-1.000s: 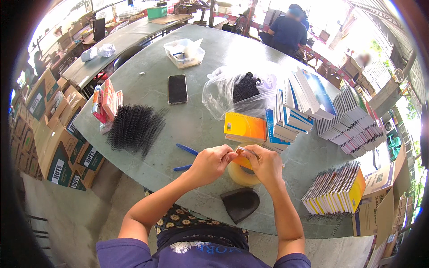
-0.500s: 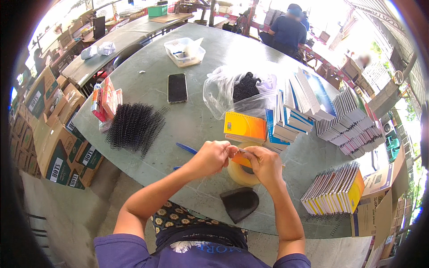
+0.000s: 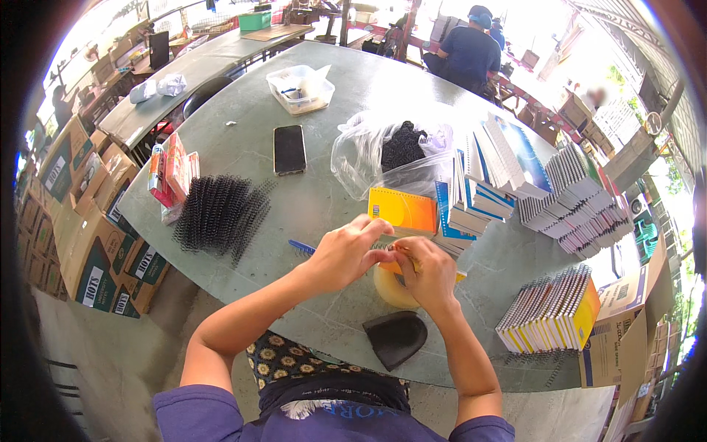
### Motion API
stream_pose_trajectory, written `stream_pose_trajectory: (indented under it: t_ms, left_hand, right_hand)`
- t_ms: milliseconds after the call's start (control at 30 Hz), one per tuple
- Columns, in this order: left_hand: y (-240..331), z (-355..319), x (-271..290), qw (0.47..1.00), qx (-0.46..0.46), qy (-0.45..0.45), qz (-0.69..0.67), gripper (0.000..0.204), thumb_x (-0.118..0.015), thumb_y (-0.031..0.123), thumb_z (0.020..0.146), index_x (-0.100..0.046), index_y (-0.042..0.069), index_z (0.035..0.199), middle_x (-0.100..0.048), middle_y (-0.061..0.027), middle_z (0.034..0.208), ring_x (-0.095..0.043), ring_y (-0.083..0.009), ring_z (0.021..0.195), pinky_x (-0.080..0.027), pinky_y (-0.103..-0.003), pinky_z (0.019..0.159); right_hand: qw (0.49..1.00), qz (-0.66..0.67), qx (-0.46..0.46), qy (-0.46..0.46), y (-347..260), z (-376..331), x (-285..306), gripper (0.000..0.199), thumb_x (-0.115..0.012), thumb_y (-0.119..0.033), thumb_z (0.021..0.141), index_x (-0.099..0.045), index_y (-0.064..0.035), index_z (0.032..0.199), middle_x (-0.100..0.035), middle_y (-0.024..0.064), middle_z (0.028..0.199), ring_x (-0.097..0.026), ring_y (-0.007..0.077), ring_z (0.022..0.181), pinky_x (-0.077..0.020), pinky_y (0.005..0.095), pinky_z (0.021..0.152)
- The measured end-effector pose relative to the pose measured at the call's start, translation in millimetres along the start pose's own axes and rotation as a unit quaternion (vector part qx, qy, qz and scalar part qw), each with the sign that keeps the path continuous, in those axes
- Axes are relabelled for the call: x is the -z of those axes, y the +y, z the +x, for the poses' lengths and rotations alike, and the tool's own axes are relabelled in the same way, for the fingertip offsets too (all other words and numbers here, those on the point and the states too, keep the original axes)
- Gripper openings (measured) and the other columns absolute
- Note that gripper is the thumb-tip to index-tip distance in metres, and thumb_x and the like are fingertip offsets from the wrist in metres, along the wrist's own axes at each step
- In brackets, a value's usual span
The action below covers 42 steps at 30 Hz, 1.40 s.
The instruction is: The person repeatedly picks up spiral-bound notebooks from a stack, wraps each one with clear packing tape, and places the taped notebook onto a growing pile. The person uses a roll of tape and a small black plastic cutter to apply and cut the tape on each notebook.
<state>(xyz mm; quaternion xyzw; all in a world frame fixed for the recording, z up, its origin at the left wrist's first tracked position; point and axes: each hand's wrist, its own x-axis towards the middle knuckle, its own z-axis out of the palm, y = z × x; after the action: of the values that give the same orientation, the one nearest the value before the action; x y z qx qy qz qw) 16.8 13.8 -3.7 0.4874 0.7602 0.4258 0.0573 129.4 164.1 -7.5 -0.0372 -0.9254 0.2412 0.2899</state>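
From the head camera we are looking down at a grey-green table [image 3: 309, 214], and just below the centre of the frame our two hands meet. The left hand [image 3: 345, 252] has its fingers curled together, pinching at the edge of a small yellow-orange notebook [image 3: 403, 259], and the right hand [image 3: 431, 274] clamps the same notebook from the other side, thumb pressed down on it. Most of the notebook is hidden under the hands, so we cannot tell how it lies. Right below the hands sits a roll of clear tape [image 3: 390, 289], and lower still a dark curved pad [image 3: 395, 337] near the table's edge.

To the left of centre lies a heap of black spiral bindings [image 3: 219, 215], with a blue comb piece [image 3: 300, 247] between it and the left hand. Above centre we see a black phone [image 3: 289, 149] lying flat, and a clear plastic bag [image 3: 368, 158] holding more black coils. An orange-yellow spiral notebook [image 3: 403, 210] lies just above our hands. Stacks of notebooks [image 3: 567, 202] fill the right side, and another row [image 3: 549, 313] stands at lower right. A person in a dark shirt [image 3: 465, 53] sits at top centre.
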Motion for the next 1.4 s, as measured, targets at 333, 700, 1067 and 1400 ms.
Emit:
stream_pose_trajectory:
  t_ms: [333,700,1067,1400]
  left_hand:
    - [-3,-2,16,0.992,0.028,-0.113,0.053,0.024,-0.057,0.025,0.088,-0.06,0.005,0.099,-0.062,-0.0168,0.087,-0.061,-0.0322,0.083,-0.047,-0.039,0.072]
    - [14,2,3,0.994,-0.103,-0.002,0.029,0.023,-0.065,0.009,0.079,-0.054,0.003,0.099,-0.054,-0.0153,0.092,-0.058,-0.0369,0.085,-0.048,-0.042,0.069]
    - [4,-2,6,0.989,-0.093,-0.014,0.114,0.017,-0.059,0.016,0.084,-0.058,0.004,0.096,-0.061,-0.0123,0.078,-0.061,-0.0332,0.071,-0.049,-0.039,0.059]
    - [-7,11,1,0.964,-0.199,0.153,0.088,0.026,-0.074,0.022,0.072,-0.054,0.007,0.081,-0.053,-0.0089,0.083,-0.053,-0.0214,0.07,-0.045,-0.029,0.063]
  right_hand:
    - [0.975,-0.115,-0.022,-0.19,-5,2,12,0.021,-0.062,-0.027,0.082,-0.061,-0.0087,0.093,-0.066,0.0099,0.088,-0.064,0.0285,0.078,-0.0493,0.0382,0.065]
    - [0.994,0.071,-0.04,-0.07,-1,3,13,0.016,-0.065,-0.007,0.077,-0.061,-0.0053,0.093,-0.065,0.0132,0.086,-0.064,0.0297,0.081,-0.0503,0.0359,0.07]
    - [0.992,-0.081,-0.005,-0.098,4,-2,8,0.014,-0.065,-0.014,0.075,-0.061,-0.0104,0.089,-0.066,0.0059,0.081,-0.062,0.0236,0.079,-0.043,0.0379,0.073]
    - [0.997,-0.047,0.029,-0.052,0,1,5,0.016,-0.062,-0.021,0.081,-0.063,-0.0131,0.094,-0.066,0.0057,0.087,-0.062,0.0234,0.083,-0.043,0.0374,0.072]
